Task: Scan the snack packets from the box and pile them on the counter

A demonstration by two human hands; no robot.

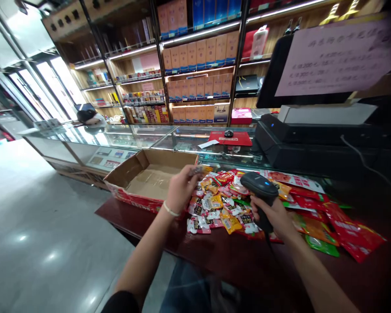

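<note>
My left hand [181, 188] is closed in a pinch on a small snack packet [198, 170], held up at the near right corner of an open cardboard box [140, 171]. My right hand [273, 215] grips a black handheld barcode scanner [260, 186], whose head points left toward the packet. Between and below both hands lies a heap of small snack packets [220, 204] on the dark wooden counter [215, 252]. Larger red, orange and green snack bags [342, 226] are spread out to the right of the scanner.
A black cash register with a screen and a pink paper notice [313, 130] stands behind the bags. A glass display counter [117, 139] with a red mat and a mouse [228, 134] runs behind the box. Shelves of boxed goods [198, 65] fill the back wall. Grey floor lies left.
</note>
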